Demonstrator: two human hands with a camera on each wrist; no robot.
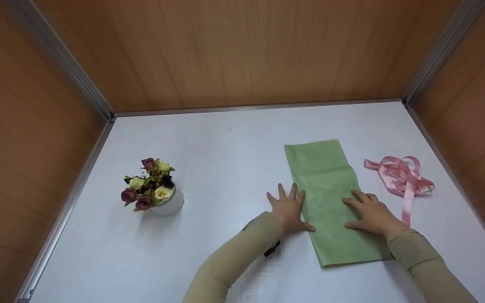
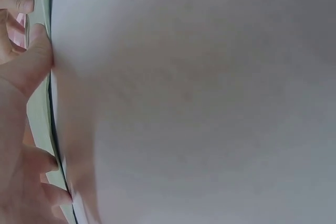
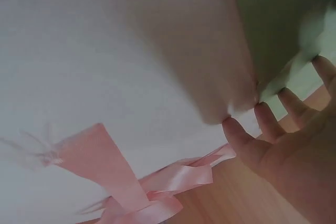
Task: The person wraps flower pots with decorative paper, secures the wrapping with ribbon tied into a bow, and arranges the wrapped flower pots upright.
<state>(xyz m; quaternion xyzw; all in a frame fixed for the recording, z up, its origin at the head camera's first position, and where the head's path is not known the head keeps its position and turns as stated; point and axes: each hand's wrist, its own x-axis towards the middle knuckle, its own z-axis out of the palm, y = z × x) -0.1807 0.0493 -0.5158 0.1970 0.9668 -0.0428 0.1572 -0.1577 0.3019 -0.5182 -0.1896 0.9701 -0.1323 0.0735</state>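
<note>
A folded sheet of green wrapping paper (image 1: 326,198) lies lengthwise on the white table, right of centre. My left hand (image 1: 288,212) rests along its left edge, fingers spread, with the thumb on the paper. In the left wrist view, the left thumb (image 2: 37,56) presses over the paper's edge (image 2: 43,114). My right hand (image 1: 373,214) lies on the right part of the sheet, its fingers lightly bent and apart. The right wrist view shows the right fingertips (image 3: 266,116) at the paper's side, where the green layer (image 3: 278,19) lifts a little.
A loose heap of pink satin ribbon (image 1: 402,179) lies right of the paper, one end trailing near my right wrist. At the left stands a white pot (image 1: 171,204) of cream and purple artificial flowers (image 1: 150,185). Wooden panels (image 1: 246,50) wall the table (image 1: 209,147) at the back and sides.
</note>
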